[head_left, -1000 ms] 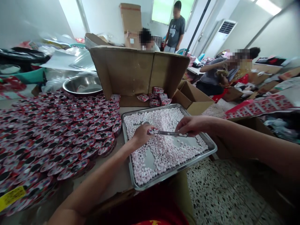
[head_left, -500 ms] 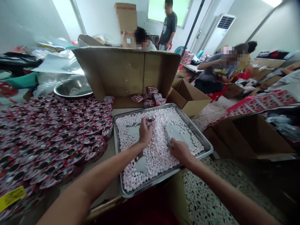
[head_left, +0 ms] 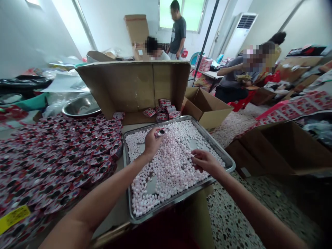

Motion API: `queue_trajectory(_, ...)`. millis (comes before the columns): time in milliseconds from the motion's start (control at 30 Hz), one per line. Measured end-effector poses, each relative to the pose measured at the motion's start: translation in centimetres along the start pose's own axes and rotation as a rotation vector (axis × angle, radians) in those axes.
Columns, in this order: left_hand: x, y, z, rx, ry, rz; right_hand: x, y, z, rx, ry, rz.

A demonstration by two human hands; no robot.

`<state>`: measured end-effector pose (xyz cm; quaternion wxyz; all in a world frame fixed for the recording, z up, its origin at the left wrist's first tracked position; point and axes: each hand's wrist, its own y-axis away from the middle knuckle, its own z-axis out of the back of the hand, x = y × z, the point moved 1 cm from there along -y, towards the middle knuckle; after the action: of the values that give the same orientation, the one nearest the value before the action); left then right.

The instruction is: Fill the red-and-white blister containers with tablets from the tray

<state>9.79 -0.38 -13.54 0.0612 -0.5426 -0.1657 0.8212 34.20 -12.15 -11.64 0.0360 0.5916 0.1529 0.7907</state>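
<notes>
A metal tray (head_left: 178, 197) full of small white-pink candies (head_left: 168, 166) lies in front of me. Over its upper left part, my left hand (head_left: 152, 141) holds a small red-and-white packet (head_left: 162, 131) with a dark round opening on top. At the right part of the tray, my right hand (head_left: 203, 160) is just over the candies, its fingers bent and close together; what they hold, if anything, is too small to make out. Many similar packets (head_left: 64, 155) stand in rows to the left of the tray.
Behind the tray stands an upright cardboard box (head_left: 135, 83) with several filled packets (head_left: 166, 110) in it. A steel bowl (head_left: 81, 106) is at the back left. Open boxes (head_left: 207, 103) stand on the right. A seated person (head_left: 232, 74) and others are farther back.
The grey flat area under my right hand is now mostly covered by candies, and the fingers have changed shape. My left hand, with the packet, has shifted slightly left in view.
</notes>
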Motion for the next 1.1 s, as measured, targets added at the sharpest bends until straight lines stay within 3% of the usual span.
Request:
queue_trajectory(100, 0.3, -0.2, 2.5, 0.066, -0.058, -0.044, 2.7, 0.0, 0.1, 0.120, -0.025, 0.025)
queue_trajectory(200, 0.3, 0.7, 3.8, 0.138, -0.091, -0.088, 5.2, -0.9, -0.3, 0.237, 0.032, 0.013)
queue_trajectory(467, 0.7, 2.9, 5.0, 0.259, -0.187, -0.229, 12.1, -3.8, -0.3, 0.383, 0.316, -0.206)
queue_trajectory(567, 1.0, 3.0, 5.1, 0.253, -0.221, -0.246, 14.5, -3.8, -0.2, 0.425, 0.393, -0.259)
queue_trajectory(667, 1.3, 2.9, 5.0, 0.264, -0.162, -0.213, 15.5, -2.8, 0.3, 0.400, 0.391, -0.257)
queue_trajectory(800, 1.3, 2.4, 5.1, 0.306, -0.019, -0.098, 13.7, 0.0, 2.1, 0.236, 0.305, -0.268)
queue_trajectory(900, 0.5, 1.9, 6.0, 0.319, -0.153, -0.142, 10.1, 1.5, 3.6, 0.099, 0.190, -0.253)
queue_trajectory(1000, -0.8, 2.1, 7.4, 0.315, -0.396, -0.320, 6.0, 0.4, 3.7, -0.057, 0.130, -0.172)
queue_trajectory(1100, -1.2, 2.9, 8.6, 0.277, -0.533, -0.413, 3.3, -2.8, 2.1, -0.216, 0.135, -0.013)
